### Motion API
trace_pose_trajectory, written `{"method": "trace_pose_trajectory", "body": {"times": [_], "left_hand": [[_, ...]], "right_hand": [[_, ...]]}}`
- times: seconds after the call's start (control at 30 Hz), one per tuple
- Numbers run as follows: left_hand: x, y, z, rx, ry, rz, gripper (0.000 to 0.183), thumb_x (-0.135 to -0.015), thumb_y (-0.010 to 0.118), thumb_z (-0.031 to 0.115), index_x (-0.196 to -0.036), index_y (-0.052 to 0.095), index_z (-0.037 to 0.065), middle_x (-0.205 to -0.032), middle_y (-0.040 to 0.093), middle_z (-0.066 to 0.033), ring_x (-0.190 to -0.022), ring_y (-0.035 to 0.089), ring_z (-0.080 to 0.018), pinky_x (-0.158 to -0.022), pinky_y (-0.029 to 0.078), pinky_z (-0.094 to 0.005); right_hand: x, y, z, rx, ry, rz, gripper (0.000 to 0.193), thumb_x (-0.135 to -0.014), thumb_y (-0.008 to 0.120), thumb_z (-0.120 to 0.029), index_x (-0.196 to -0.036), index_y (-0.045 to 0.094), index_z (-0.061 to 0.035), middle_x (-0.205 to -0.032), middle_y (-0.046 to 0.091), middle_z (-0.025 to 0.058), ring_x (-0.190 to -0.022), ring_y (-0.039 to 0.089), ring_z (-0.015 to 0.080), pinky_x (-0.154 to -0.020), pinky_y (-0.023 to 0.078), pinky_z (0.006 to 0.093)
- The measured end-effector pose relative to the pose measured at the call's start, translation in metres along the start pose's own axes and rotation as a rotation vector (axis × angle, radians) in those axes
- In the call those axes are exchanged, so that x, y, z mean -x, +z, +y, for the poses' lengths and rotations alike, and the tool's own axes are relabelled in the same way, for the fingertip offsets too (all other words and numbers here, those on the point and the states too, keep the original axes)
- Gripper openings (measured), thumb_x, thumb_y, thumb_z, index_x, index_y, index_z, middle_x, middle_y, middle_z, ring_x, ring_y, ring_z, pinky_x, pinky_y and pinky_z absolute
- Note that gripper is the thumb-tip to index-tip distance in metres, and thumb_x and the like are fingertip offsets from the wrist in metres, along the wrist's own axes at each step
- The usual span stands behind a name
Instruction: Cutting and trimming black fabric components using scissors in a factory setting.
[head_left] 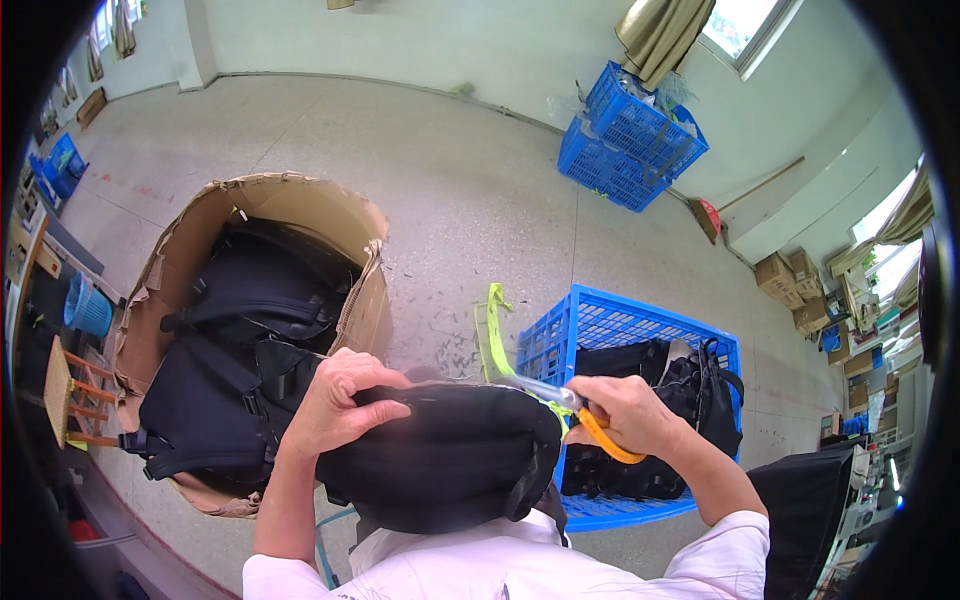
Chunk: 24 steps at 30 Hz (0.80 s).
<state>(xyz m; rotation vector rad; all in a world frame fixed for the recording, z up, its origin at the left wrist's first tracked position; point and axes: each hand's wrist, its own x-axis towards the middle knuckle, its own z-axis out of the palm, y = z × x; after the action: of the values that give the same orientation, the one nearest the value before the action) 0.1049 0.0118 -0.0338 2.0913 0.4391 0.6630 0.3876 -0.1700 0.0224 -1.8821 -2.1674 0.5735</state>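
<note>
A black bag lies across my lap, its curved upper edge turned away from me. My left hand grips that edge near its left end, between thumb and fingers. In my right hand is a pair of scissors with orange handles, its metal blades pointing left along the bag's right edge. A bright yellow-green strip stands up beyond the blades, and more of that colour shows along the bag's edge by the scissors. Whether the blades are closed on the strip I cannot tell.
To the left, a torn-edged cardboard box holds several black backpacks. A blue plastic crate with black bags stands close at my right. Stacked blue crates are by the far wall, near a red dustpan. Dark scraps litter the floor.
</note>
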Motion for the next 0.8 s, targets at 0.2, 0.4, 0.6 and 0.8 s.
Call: {"method": "trace_pose_trajectory", "body": {"times": [0.2,0.4,0.6,0.8], "left_hand": [[-0.012,0.007,0.020,-0.084,0.053,-0.071,0.022,-0.066,0.074,0.015,-0.084,0.065,0.007,-0.075,0.063,-0.0063,-0.071,0.059,-0.0226,-0.067,0.040,-0.0308],[0.006,-0.032,0.015,-0.297,-0.029,-0.060,0.037,-0.063,0.075,0.018,-0.095,0.064,0.004,-0.086,0.064,-0.0111,-0.083,0.060,-0.0281,-0.081,0.043,-0.0325],[0.039,-0.073,-0.015,-0.477,-0.236,0.117,0.042,-0.060,0.075,0.011,-0.097,0.058,0.002,-0.085,0.060,-0.0091,-0.078,0.058,-0.0231,-0.080,0.043,-0.0303],[0.046,-0.039,-0.066,0.485,-0.386,0.301,0.057,-0.059,0.069,0.014,-0.112,0.054,-0.002,-0.101,0.058,-0.0021,-0.093,0.053,-0.0117,-0.085,0.041,-0.0247]], "right_hand": [[-0.042,0.028,-0.007,-0.658,0.091,0.132,0.062,-0.070,0.078,-0.021,-0.120,0.046,-0.0015,-0.077,0.060,0.0088,-0.064,0.055,0.0182,-0.064,0.046,0.0279],[-0.046,0.036,-0.002,-0.642,0.007,0.087,0.055,-0.072,0.073,-0.011,-0.120,0.046,-0.0023,-0.069,0.051,0.0028,-0.059,0.043,0.0101,-0.053,0.037,0.0235],[-0.044,0.035,-0.008,-0.663,-0.040,0.050,0.055,-0.072,0.072,-0.010,-0.121,0.047,-0.0036,-0.073,0.052,0.0045,-0.060,0.044,0.0096,-0.053,0.036,0.0223],[-0.025,0.047,0.017,-0.751,0.045,0.128,0.057,-0.073,0.074,-0.020,-0.121,0.045,-0.0065,-0.080,0.056,0.0074,-0.070,0.054,0.0161,-0.066,0.047,0.0304]]}}
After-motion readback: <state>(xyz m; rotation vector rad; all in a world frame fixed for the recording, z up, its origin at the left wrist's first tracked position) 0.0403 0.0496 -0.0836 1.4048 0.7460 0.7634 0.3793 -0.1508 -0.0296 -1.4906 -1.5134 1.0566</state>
